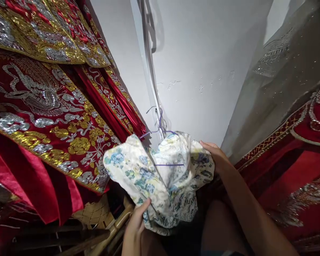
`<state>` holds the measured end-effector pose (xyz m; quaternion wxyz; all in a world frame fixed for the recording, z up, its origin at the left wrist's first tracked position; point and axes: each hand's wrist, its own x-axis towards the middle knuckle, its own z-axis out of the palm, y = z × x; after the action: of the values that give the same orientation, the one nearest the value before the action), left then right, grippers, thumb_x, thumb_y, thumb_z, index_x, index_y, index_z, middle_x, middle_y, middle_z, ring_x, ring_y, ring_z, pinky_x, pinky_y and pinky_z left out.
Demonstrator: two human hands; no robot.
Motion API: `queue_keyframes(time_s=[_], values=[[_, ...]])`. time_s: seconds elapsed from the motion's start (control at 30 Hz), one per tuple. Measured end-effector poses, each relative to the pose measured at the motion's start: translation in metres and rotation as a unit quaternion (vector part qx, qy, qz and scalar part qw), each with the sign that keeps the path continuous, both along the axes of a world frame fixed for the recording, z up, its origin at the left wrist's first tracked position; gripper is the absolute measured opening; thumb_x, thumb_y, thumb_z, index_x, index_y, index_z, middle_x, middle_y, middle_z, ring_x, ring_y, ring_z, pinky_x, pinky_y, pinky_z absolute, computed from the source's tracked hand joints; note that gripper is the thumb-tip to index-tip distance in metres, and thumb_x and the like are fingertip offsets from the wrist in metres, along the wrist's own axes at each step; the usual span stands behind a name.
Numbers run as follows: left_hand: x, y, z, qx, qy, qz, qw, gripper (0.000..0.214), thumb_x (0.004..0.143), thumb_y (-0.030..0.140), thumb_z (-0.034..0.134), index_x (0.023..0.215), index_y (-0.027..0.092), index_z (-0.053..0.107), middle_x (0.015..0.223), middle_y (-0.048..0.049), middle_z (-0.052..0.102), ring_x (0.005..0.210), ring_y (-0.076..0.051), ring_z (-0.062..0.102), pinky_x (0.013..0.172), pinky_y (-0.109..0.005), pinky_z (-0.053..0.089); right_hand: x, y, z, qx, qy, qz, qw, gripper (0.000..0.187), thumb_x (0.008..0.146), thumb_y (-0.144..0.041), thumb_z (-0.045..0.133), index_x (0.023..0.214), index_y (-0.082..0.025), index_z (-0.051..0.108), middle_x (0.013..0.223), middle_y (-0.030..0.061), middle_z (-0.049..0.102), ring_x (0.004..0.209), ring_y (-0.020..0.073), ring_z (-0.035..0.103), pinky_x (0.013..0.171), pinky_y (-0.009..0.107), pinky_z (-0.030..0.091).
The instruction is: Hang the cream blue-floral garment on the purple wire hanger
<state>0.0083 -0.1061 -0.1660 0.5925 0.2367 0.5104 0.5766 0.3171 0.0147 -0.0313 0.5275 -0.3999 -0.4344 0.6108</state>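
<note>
A white blouse with blue, green and yellow flowers point(149, 174) hangs in front of me on a thin purple hanger point(160, 122). The hanger's bottom bar shows across the open neckline, and its hook is up at a white upright rail point(149, 67). My left hand point(139, 215) grips the blouse low on its left side, thumb on the front and fingers behind the cloth. At the right sleeve, my right hand point(213, 153) holds the cloth by its edge; most of its fingers are hidden behind the sleeve.
Red garments with gold and silver embroidery point(40, 96) hang close on the left. To the right are sheer sparkly fabric point(280, 67) and another red embroidered garment point(296, 177). A white wall point(202, 53) stands behind. Bamboo-like furniture point(114, 227) is at lower left.
</note>
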Motion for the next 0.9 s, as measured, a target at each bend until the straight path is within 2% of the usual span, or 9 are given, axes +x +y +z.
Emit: queue_keyframes(time_s=[0.1,0.2,0.27,0.3,0.37,0.43,0.47,0.6,0.9], values=[[0.020,-0.004,-0.010,-0.022,-0.017,-0.002,1.000,0.079,0.059,0.036,0.089,0.131,0.020,0.063,0.124,-0.0137,0.071,0.127,-0.037,0.059,0.114,-0.049,0.042,0.008,-0.014,-0.031,0.068,-0.034,-0.156,0.985,0.045,0.078,-0.056,0.071,0.103,-0.017,0.071,0.101,0.0104,0.074,0.099,0.0303,0.069,0.079,0.036,0.054],[0.039,-0.004,-0.013,-0.030,-0.034,0.002,0.999,0.079,0.065,0.035,0.089,0.136,0.020,0.058,0.133,-0.0144,0.066,0.134,-0.033,0.053,0.117,-0.046,0.037,0.001,-0.037,-0.069,0.146,-0.078,-0.389,0.906,0.047,0.081,-0.051,0.068,0.118,-0.022,0.063,0.126,0.0086,0.064,0.120,0.0275,0.057,0.093,0.035,0.048],[0.048,-0.004,-0.012,-0.036,-0.036,-0.004,0.999,0.078,0.066,0.036,0.088,0.137,0.021,0.058,0.134,-0.0149,0.065,0.136,-0.033,0.051,0.118,-0.047,0.035,-0.016,-0.058,-0.093,0.128,-0.094,-0.423,0.892,0.037,0.085,-0.050,0.064,0.111,-0.023,0.063,0.116,0.0074,0.065,0.109,0.0254,0.060,0.089,0.035,0.048],[0.051,-0.003,-0.010,-0.037,-0.033,-0.009,0.999,0.078,0.066,0.037,0.089,0.136,0.020,0.058,0.134,-0.0152,0.065,0.136,-0.033,0.051,0.118,-0.047,0.035,-0.026,-0.069,-0.103,0.107,-0.105,-0.365,0.919,0.029,0.088,-0.050,0.061,0.098,-0.024,0.064,0.101,0.0057,0.067,0.096,0.0239,0.062,0.083,0.034,0.049],[0.056,-0.002,-0.006,-0.027,-0.018,-0.024,0.999,0.079,0.065,0.039,0.089,0.136,0.019,0.059,0.131,-0.0157,0.067,0.134,-0.034,0.053,0.118,-0.047,0.035,-0.050,-0.088,-0.116,0.089,-0.147,-0.106,0.979,0.034,0.093,-0.054,0.054,0.077,-0.024,0.060,0.077,0.0038,0.066,0.075,0.0223,0.061,0.072,0.033,0.048],[0.058,-0.001,-0.002,-0.005,0.001,-0.038,0.999,0.080,0.066,0.041,0.088,0.136,0.017,0.059,0.129,-0.0162,0.068,0.132,-0.035,0.055,0.118,-0.048,0.034,-0.070,-0.101,-0.123,0.072,-0.188,0.122,0.972,0.040,0.096,-0.055,0.050,0.072,-0.023,0.058,0.065,0.0017,0.063,0.065,0.0204,0.059,0.066,0.032,0.046],[0.058,-0.002,0.000,0.005,0.010,-0.042,0.999,0.080,0.066,0.042,0.088,0.136,0.016,0.059,0.129,-0.0162,0.068,0.131,-0.034,0.056,0.118,-0.048,0.034,-0.078,-0.105,-0.125,0.066,-0.205,0.176,0.961,0.042,0.097,-0.056,0.047,0.072,-0.022,0.057,0.061,0.0006,0.061,0.061,0.0193,0.057,0.065,0.032,0.044],[0.052,-0.007,0.002,0.032,0.051,-0.035,0.998,0.077,0.066,0.046,0.087,0.134,0.018,0.061,0.133,-0.0144,0.065,0.137,-0.033,0.050,0.120,-0.046,0.030,-0.091,-0.105,-0.127,0.063,-0.247,0.145,0.956,0.049,0.098,-0.057,0.043,0.066,-0.021,0.049,0.051,-0.0032,0.048,0.052,0.0152,0.049,0.056,0.028,0.037],[0.058,-0.014,0.009,0.057,0.149,-0.065,0.985,0.057,0.068,0.047,0.084,0.115,0.016,0.072,0.139,-0.0144,0.061,0.146,-0.034,0.037,0.123,-0.044,0.022,-0.085,-0.099,-0.115,0.119,-0.320,0.072,0.937,0.044,0.099,-0.049,0.045,0.065,-0.022,0.033,0.056,-0.0043,0.040,0.056,0.0135,0.039,0.057,0.028,0.027]])
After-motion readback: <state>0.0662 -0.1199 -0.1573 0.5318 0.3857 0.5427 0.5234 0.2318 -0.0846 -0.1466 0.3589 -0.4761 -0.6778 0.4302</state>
